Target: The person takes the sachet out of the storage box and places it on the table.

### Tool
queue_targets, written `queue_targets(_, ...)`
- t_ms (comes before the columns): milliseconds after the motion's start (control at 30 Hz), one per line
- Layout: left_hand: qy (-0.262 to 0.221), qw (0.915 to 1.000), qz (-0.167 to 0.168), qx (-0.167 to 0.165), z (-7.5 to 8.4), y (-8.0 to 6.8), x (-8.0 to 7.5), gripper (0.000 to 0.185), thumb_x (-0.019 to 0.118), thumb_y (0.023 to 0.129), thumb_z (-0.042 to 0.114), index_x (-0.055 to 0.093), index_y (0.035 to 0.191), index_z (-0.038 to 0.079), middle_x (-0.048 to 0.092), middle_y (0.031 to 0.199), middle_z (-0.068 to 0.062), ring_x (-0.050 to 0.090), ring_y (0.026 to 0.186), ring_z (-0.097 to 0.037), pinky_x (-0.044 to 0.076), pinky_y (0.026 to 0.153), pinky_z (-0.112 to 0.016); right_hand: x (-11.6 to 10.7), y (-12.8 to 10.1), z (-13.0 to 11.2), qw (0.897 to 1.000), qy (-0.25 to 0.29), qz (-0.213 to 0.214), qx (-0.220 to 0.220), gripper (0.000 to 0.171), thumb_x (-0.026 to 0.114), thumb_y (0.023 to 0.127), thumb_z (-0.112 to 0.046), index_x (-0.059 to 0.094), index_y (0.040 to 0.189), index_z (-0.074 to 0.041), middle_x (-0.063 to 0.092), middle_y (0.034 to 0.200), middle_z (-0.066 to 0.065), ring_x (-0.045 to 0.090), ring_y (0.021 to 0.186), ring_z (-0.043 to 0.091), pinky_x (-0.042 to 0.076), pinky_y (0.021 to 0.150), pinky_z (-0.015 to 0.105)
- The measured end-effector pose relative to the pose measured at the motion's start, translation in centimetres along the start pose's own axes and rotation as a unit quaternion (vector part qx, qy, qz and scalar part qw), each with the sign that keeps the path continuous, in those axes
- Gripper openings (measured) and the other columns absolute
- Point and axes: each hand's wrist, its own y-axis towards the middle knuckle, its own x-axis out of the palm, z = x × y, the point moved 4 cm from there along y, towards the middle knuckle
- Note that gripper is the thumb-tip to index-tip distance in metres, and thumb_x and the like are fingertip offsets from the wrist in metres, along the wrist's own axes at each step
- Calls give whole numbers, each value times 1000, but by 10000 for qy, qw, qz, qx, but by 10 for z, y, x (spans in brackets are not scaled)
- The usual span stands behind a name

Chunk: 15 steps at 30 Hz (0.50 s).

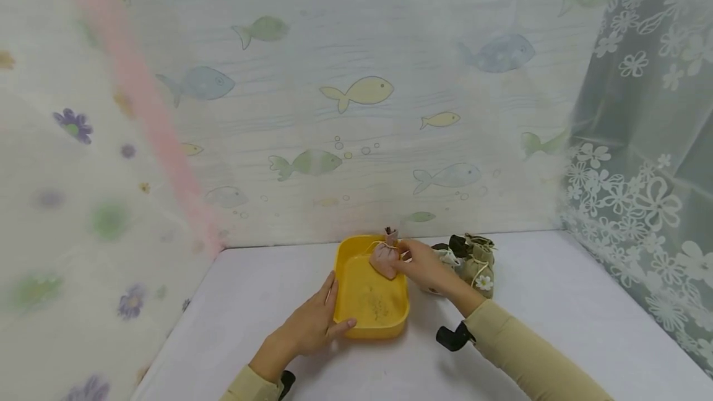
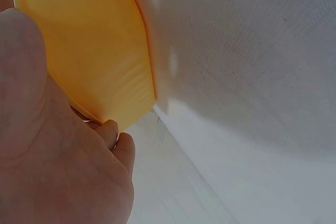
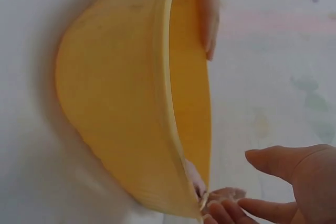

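A yellow plastic basin (image 1: 372, 299) stands on the white-covered table, some dark specks on its floor. My left hand (image 1: 313, 320) holds its near left corner, fingers along the outer left wall and thumb over the near rim; in the left wrist view the fingertips curl at the basin's (image 2: 100, 40) edge. A small pink drawstring pouch (image 1: 384, 260) leans inside the far right corner. At the pouch's neck is my right hand (image 1: 426, 265). In the right wrist view its thumb stands apart from the fingers, which touch the pouch (image 3: 227, 194) beside the rim; the basin wall hides most of the pouch.
Right of the basin, partly behind my right forearm, stand an olive drawstring pouch (image 1: 480, 268) with a white flower and a whitish pouch (image 1: 447, 257). A fish-patterned curtain (image 1: 356, 141) hangs behind the table (image 1: 262, 277); side curtains flank it. Both wrists wear black devices.
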Motion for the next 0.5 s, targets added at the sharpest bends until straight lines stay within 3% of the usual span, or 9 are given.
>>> queue_targets(200,-47,9998,-112,-133,4,1,-5,95,50,103,59,20,158,-12,8,169,-26,30,151,-40,33,119,-53,9,18,6,9988,95,176,451,35,66,96,-11,61,125,7,65,116,20,61,101,29,55,89,45)
queue_targets(367,-37,9998,-143,-166,3,0,-4,95,51,103,59,19,158,-11,7,169,-24,30,151,-39,34,119,-52,17,26,8,9941,575,245,892,38,65,96,-11,58,129,6,64,128,21,61,116,33,52,102,48)
queue_targets(500,-63,9998,-134,-138,3,0,-4,95,50,103,59,18,158,-11,7,169,-24,30,150,-39,34,119,-52,23,32,9,9922,684,400,962,34,65,93,-8,61,125,5,64,129,19,60,121,33,51,104,47)
